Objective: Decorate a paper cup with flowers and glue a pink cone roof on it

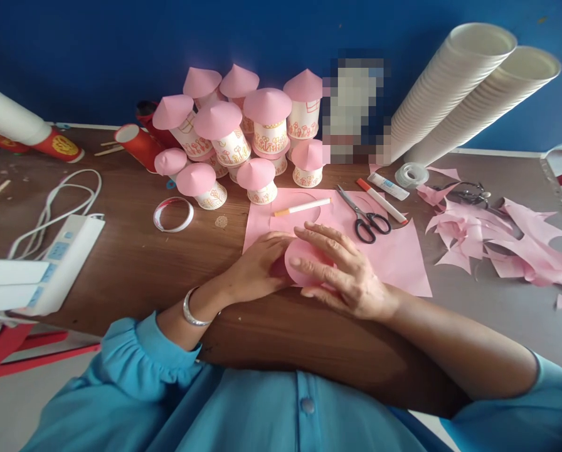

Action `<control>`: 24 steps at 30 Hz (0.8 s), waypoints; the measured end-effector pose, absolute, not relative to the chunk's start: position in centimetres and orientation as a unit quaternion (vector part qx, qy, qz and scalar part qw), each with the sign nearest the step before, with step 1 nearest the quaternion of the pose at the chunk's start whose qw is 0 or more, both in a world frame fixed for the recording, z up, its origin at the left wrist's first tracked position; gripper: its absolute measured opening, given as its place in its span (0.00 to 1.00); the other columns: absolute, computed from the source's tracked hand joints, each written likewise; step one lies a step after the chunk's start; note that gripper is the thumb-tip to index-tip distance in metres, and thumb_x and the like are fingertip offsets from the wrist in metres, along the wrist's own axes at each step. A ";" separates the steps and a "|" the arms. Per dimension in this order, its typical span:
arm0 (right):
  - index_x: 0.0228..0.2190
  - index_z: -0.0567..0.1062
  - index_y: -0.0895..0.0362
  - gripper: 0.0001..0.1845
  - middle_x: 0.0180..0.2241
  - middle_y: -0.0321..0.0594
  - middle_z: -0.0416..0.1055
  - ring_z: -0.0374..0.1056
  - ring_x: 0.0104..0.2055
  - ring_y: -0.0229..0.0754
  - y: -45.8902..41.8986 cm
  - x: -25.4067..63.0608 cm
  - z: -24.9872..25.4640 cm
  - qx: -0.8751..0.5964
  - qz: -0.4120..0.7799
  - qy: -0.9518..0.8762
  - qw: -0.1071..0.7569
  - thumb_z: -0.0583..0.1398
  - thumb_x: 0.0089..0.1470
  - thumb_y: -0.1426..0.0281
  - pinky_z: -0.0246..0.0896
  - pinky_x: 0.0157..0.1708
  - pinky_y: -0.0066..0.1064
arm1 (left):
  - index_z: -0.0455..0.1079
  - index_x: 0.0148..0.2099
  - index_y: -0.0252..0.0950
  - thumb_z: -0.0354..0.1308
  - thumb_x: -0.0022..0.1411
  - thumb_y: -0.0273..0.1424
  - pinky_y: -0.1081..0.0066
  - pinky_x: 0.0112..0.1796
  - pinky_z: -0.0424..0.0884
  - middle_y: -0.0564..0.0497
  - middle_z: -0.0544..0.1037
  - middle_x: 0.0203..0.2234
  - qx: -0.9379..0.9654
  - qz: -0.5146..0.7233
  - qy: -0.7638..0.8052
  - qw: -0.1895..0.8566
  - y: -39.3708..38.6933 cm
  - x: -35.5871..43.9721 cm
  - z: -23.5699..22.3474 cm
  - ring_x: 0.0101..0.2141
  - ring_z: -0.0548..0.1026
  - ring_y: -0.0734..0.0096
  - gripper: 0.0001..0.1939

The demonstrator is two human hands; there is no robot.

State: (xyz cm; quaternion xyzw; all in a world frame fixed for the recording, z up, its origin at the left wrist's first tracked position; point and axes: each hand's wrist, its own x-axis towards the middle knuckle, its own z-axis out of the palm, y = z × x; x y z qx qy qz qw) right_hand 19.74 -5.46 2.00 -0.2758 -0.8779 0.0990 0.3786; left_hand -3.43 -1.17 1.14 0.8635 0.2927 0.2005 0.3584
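Both hands rest on a pink paper disc (pixel 300 257) near the table's front edge. My left hand (pixel 257 267) curls round the disc's left side, fingers bent and closed on it. My right hand (pixel 344 270) lies over the disc from the right, fingers stretched flat and pressing on the paper. Beneath them lies a pink paper sheet (pixel 394 251) with a round hole cut out. On that sheet sit black-handled scissors (pixel 365 216) and a white pencil (pixel 304 206).
Several paper cups with pink cone roofs (pixel 243 135) cluster at the back. Two long stacks of white cups (pixel 460 88) lean at the right. Pink scraps (pixel 502 242), a tape roll (pixel 411 174), glue tube (pixel 388 186), marker (pixel 382 201), ribbon ring (pixel 173 214) and power strip (pixel 59 257) lie around.
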 end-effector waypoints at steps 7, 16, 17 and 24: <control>0.67 0.62 0.44 0.40 0.75 0.52 0.36 0.45 0.75 0.63 -6.7 19.4 2.3 -0.301 -0.009 -0.906 0.299 0.65 0.58 0.50 0.61 0.65 0.60 | 0.66 0.61 0.34 0.58 0.66 0.48 0.47 0.62 0.66 0.39 0.77 0.56 0.862 0.247 0.307 0.318 -1.1 -3.6 -0.1 0.57 0.73 0.48 0.29; 0.69 0.59 0.46 0.43 0.74 0.55 0.41 0.47 0.74 0.63 -6.5 19.6 1.5 -0.323 -0.016 -0.908 0.266 0.63 0.59 0.48 0.60 0.66 0.58 | 0.68 0.53 0.34 0.66 0.61 0.39 0.48 0.57 0.71 0.42 0.79 0.48 0.862 0.230 0.349 0.286 -1.5 -3.1 0.5 0.51 0.76 0.51 0.22; 0.69 0.58 0.46 0.42 0.75 0.54 0.39 0.46 0.75 0.63 -6.5 19.7 1.5 -0.323 -0.011 -0.907 0.271 0.63 0.59 0.48 0.59 0.67 0.59 | 0.69 0.52 0.34 0.67 0.61 0.40 0.48 0.57 0.70 0.42 0.79 0.47 0.862 0.230 0.350 0.286 -1.5 -3.1 0.4 0.51 0.76 0.51 0.22; 0.66 0.65 0.46 0.38 0.74 0.54 0.42 0.47 0.74 0.64 -6.3 19.8 1.2 -0.318 0.006 -0.904 0.286 0.63 0.59 0.49 0.60 0.66 0.61 | 0.68 0.52 0.34 0.68 0.59 0.42 0.48 0.57 0.71 0.42 0.79 0.47 0.864 0.248 0.341 0.274 -1.4 -3.6 -0.1 0.51 0.76 0.51 0.25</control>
